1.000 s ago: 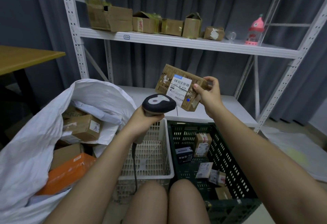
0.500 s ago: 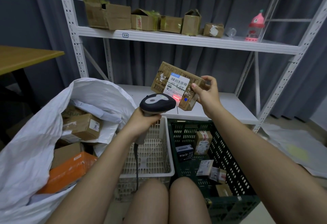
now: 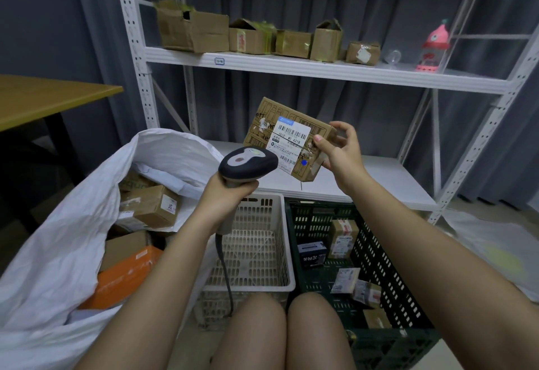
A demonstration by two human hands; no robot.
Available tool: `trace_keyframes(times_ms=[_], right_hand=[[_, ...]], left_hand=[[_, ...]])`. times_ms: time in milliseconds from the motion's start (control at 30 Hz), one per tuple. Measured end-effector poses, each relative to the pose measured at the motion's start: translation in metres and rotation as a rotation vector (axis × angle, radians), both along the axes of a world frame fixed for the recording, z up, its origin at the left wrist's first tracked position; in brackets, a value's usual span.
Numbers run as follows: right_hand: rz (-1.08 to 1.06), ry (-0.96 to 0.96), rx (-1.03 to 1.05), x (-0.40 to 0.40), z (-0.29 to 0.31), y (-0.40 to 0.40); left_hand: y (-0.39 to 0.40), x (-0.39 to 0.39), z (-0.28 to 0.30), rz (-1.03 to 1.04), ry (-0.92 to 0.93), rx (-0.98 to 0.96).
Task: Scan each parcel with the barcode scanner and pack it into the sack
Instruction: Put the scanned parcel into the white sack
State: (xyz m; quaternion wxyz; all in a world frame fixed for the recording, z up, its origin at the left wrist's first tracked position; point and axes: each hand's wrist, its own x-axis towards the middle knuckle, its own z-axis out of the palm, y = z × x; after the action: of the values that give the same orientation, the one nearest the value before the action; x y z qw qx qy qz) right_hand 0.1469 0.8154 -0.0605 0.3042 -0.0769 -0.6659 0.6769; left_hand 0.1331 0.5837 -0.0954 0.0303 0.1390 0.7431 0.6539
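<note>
Currently: scan step under way on one parcel (image 3: 287, 139). Right hand (image 3: 339, 153) holds the parcel up above the green crate (image 3: 388, 291), fingers clamped on its right end, label facing the camera. Left hand (image 3: 226, 194) fingers wrapped round the scanner (image 3: 248, 164) handle, head pointing at the label, just left of the parcel. A blue dot shows on the label's lower corner; whether the read has registered, cannot tell.

Progress, judged: sack (image 3: 67, 223), left of the green crate, open and already holding several boxes, so a good share is packed. Green crate has a handful of small parcels left. White basket (image 3: 262, 253), between sack and green crate, shows no parcels inside.

Remaining: pack this parcel into the sack, then scan and pack the crate's contents.
</note>
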Motion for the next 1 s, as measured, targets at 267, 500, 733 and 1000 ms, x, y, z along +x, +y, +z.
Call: trace_keyframes(times_ms=[267, 500, 733, 1000], right_hand=[[0.165, -0.015, 0.116, -0.011, 0.003, -0.057], [0.265, -0.009, 0.247, -0.029, 0.003, -0.126], [0.348, -0.081, 0.389, -0.050, -0.012, -0.196], [0.256, -0.201, 0.438, -0.085, -0.034, -0.242]], left_hand=[[-0.069, 0.005, 0.006, 0.276, -0.016, 0.106], [-0.149, 0.008, 0.002, 0.497, 0.012, 0.159], [-0.215, 0.008, -0.013, 0.656, -0.020, 0.129], [-0.259, 0.011, -0.029, 0.728, -0.059, 0.096]])
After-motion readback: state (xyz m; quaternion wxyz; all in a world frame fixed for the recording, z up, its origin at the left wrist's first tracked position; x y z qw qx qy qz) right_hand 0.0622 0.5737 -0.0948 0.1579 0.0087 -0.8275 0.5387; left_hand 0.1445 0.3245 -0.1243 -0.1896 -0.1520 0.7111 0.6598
